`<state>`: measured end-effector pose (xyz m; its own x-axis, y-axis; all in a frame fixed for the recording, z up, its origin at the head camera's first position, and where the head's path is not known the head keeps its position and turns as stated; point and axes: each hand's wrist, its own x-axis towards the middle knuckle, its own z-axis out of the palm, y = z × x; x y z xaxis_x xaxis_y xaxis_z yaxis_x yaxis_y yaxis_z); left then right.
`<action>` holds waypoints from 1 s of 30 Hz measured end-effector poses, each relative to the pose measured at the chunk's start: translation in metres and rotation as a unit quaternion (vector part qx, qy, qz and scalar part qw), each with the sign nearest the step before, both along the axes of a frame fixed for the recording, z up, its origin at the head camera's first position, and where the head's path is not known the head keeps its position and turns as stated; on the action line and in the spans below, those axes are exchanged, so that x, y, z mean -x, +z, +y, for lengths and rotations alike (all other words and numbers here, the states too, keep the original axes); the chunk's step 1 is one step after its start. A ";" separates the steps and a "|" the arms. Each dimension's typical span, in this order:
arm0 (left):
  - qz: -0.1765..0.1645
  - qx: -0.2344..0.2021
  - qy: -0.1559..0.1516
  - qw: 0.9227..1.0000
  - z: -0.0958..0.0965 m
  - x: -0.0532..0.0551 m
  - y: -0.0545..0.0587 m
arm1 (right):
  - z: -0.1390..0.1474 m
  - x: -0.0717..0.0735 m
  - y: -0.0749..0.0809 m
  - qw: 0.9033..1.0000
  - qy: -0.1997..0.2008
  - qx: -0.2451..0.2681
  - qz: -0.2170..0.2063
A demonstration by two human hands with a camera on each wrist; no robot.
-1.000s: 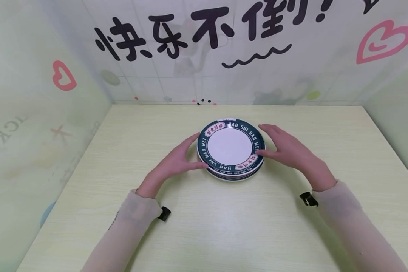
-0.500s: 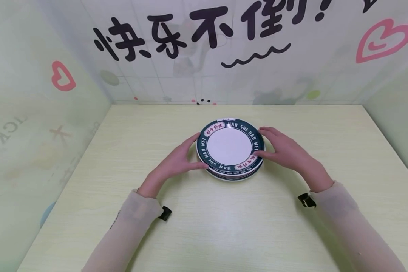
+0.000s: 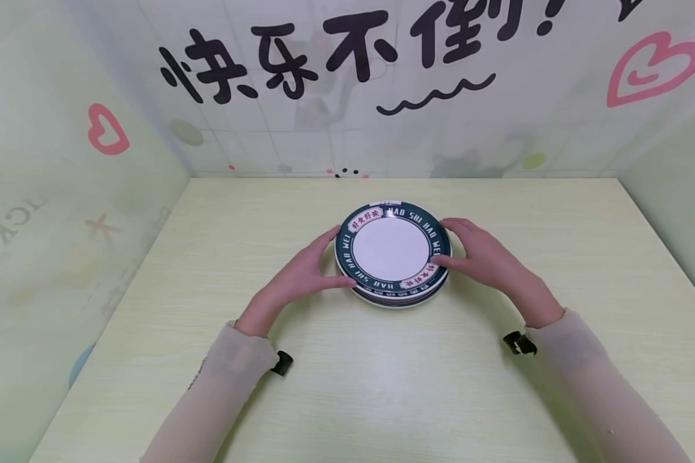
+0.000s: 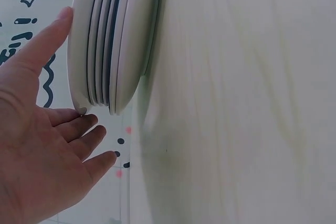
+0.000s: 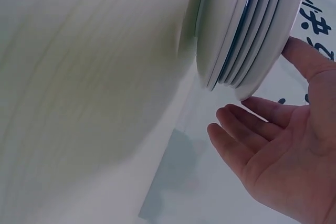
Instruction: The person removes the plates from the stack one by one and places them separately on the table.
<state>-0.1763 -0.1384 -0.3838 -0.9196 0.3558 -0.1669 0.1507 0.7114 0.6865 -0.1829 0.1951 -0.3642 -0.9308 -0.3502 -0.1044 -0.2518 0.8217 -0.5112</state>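
Observation:
A stack of several round plates stands on the table; the top plate (image 3: 390, 249) has a white middle and a dark green rim with lettering. At its left side my left hand (image 3: 295, 273) holds the rim, thumb at the near edge and index finger farther back. My right hand (image 3: 489, 257) holds the opposite side, its thumb over the rim. From the left wrist, the lower plates (image 4: 100, 40) show as stacked edges, and the other left fingers are off them. Below the top plate's edge in the right wrist view, the remaining right fingers (image 5: 236, 140) touch nothing.
The pale wood-grain table (image 3: 394, 373) meets a white printed back wall (image 3: 301, 141) with black characters. Side walls (image 3: 52, 257) rise on the left and right. Each sleeve cuff has a black strap piece (image 3: 282, 363) beside it.
My right hand has shifted slightly left and nearer, its thumb reaching farther over the rim. My left hand and the plates stay almost where they were.

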 end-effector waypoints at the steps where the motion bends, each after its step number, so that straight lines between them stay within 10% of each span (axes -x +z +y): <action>1: 0.000 0.000 0.000 1.000 0.000 0.000 0.000 | 0.000 0.000 0.000 1.000 -0.001 0.011 -0.003; 30: 0.006 -0.014 -0.025 1.000 0.007 0.001 -0.001 | -0.002 0.006 0.001 0.987 -0.048 0.138 -0.067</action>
